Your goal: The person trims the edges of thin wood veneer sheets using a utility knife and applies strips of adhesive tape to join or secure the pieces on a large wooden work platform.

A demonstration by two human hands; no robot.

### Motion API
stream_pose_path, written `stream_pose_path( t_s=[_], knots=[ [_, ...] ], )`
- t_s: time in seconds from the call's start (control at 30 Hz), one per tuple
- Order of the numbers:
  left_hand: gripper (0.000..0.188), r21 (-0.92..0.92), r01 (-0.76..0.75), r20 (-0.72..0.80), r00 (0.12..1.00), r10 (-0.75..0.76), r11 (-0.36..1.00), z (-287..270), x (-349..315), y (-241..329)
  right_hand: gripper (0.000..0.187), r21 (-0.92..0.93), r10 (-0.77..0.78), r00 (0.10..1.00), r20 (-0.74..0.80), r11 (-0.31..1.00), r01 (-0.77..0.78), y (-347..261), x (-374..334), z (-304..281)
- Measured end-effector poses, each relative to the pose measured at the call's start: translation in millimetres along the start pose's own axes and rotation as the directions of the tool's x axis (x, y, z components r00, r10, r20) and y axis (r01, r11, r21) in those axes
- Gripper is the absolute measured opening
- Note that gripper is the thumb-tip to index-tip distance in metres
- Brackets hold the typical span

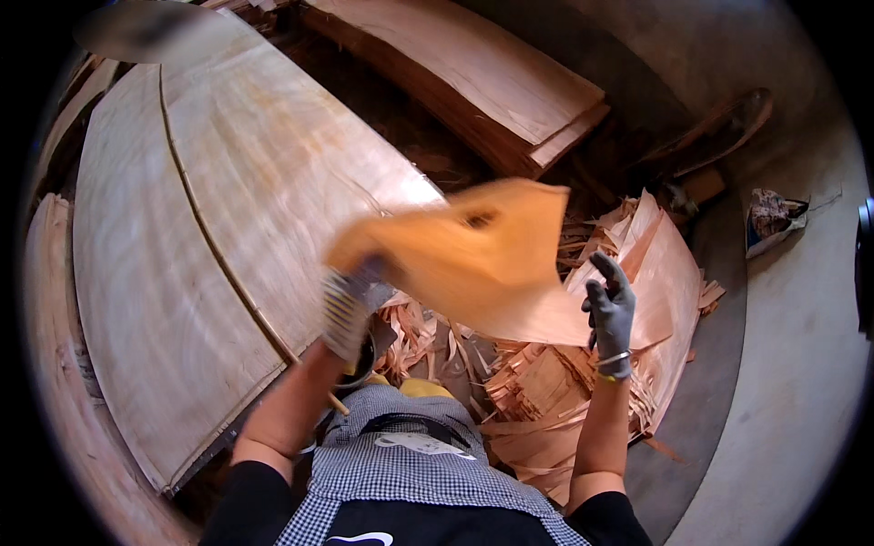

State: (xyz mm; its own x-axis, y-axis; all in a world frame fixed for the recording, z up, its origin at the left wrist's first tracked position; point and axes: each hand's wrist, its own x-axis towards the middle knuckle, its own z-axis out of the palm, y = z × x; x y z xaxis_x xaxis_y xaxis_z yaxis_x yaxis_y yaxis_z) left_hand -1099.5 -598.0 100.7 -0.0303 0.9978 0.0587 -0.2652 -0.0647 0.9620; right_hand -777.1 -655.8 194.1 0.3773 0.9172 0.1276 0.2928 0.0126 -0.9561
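Note:
A thin orange-brown sheet of wood veneer [473, 255], with a dark knot or hole, hangs in the air in front of me, blurred by motion. My left hand [353, 300], in a grey glove with a yellow-striped cuff, grips the sheet's left end. My right hand [612, 314], in a grey glove, is raised beside the sheet's right edge with its fingers apart. Whether it touches that edge, I cannot tell. Under the sheet and my right arm lies a heap of veneer scraps [546, 382].
At left, large pale veneer sheets [246, 155] lie with a thin stick [218, 241] across them. A veneer stack [482, 77] stands at the far side. On the right, a crumpled bag [772, 221] rests on the grey floor [792, 364].

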Motion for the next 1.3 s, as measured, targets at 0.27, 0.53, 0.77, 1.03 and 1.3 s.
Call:
stream_pose_path(
  t_s=[0.27, 0.53, 0.77, 1.03, 1.3],
  knots=[
    [0.033, -0.288, -0.195, -0.206, 0.969, 0.138, 0.938, -115, 121, 104, 0.077, -0.489, 0.502, 0.631, 0.592, 0.845, -0.214, 136, 99, 101],
    [0.031, 0.143, -0.201, -0.46, 0.854, 0.245, 0.969, -195, 191, 131, 0.078, -0.532, 0.026, 0.886, 0.464, 0.808, 0.255, 141, 103, 249],
    [0.062, -0.122, -0.148, -0.498, 0.864, 0.069, 0.981, -204, 196, 108, 0.022, -0.305, 0.124, 0.645, 0.754, 0.936, 0.177, 187, 152, 262],
    [0.053, 0.035, 0.355, -0.245, 0.909, -0.336, 0.934, -57, 56, -73, 0.021, -0.178, 0.245, 0.598, 0.763, 0.969, -0.17, 93, 171, 347],
    [0.067, 0.054, 0.159, -0.493, 0.863, -0.112, 0.986, -165, 206, -41, 0.038, 0.213, -0.287, 0.835, 0.469, 0.955, 0.208, -11, 223, 382]
  ],
)
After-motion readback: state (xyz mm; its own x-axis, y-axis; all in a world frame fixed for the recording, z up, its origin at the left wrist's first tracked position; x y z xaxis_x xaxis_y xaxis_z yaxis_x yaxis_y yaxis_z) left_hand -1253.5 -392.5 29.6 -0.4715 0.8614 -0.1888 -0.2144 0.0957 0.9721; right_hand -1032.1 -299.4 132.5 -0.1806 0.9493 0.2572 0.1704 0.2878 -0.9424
